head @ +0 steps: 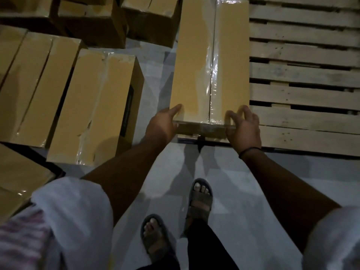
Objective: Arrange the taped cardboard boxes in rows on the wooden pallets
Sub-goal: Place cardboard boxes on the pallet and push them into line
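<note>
a: white sleeve [74, 211] nearest. where's the box?
b: the long tan cardboard box sealed with clear tape [194, 65] lies along the left edge of the pale slatted wooden pallet [303, 75].
a: hands?
b: left hand [161, 125] and right hand [244, 127] each grip a near corner. it looks stiff, and the glossy tape is probably slippery, so hold bare cardboard.

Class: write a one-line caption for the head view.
Left hand and right hand grip the near end of a taped cardboard box at the left edge of the wooden pallet.
</note>
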A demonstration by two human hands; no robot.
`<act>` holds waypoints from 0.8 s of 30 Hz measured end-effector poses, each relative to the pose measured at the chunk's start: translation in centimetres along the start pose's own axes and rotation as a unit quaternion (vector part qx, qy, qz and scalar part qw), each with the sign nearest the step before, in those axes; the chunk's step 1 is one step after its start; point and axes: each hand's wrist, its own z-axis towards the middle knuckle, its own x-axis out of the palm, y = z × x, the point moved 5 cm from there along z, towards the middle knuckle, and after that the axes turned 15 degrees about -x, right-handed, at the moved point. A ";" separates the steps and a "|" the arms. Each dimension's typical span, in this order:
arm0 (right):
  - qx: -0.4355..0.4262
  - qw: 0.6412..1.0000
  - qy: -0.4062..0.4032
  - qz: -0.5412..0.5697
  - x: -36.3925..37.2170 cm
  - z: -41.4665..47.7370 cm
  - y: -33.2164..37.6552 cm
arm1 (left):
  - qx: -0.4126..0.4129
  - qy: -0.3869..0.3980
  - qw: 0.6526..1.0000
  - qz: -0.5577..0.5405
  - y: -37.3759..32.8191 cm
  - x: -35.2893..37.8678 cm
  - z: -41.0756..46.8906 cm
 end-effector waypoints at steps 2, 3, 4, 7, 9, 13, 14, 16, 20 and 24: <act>0.004 0.999 -0.014 0.046 0.0 0.0 -0.8 | -0.014 0.002 1.000 -0.011 0.0 -0.1 0.3; 0.002 0.998 -0.016 0.056 0.0 -0.1 -1.1 | -0.023 0.004 1.000 -0.014 0.0 -0.2 0.4; 0.002 0.998 -0.018 0.058 -0.1 -0.2 -1.3 | -0.031 0.007 0.999 -0.016 -0.1 -0.3 0.3; 0.006 0.998 -0.024 0.061 -0.4 -0.7 -1.5 | -0.041 0.020 0.999 -0.029 -0.3 -0.4 -0.5; 0.009 0.997 -0.030 0.065 -0.6 -1.4 -1.4 | -0.031 0.025 0.999 -0.035 -0.4 -0.3 -1.2; 0.014 0.998 -0.029 0.059 -0.8 -2.3 -1.0 | -0.023 0.025 0.999 -0.030 -0.2 -0.2 -2.0; 0.012 0.998 -0.026 0.057 -0.9 -2.3 -0.9 | -0.023 0.029 0.999 -0.027 -0.2 -0.3 -2.0; 0.006 0.998 -0.026 0.053 -1.2 -2.2 -0.7 | -0.017 0.040 0.999 -0.017 -0.2 -0.3 -1.7; -0.003 0.998 -0.040 0.053 -2.4 -2.0 -0.4 | 0.000 0.041 0.999 -0.017 -0.7 -0.4 -1.1; 0.022 0.997 -0.032 0.060 -3.5 -2.3 -1.5 | 0.024 0.037 0.999 -0.014 -1.8 0.7 -1.3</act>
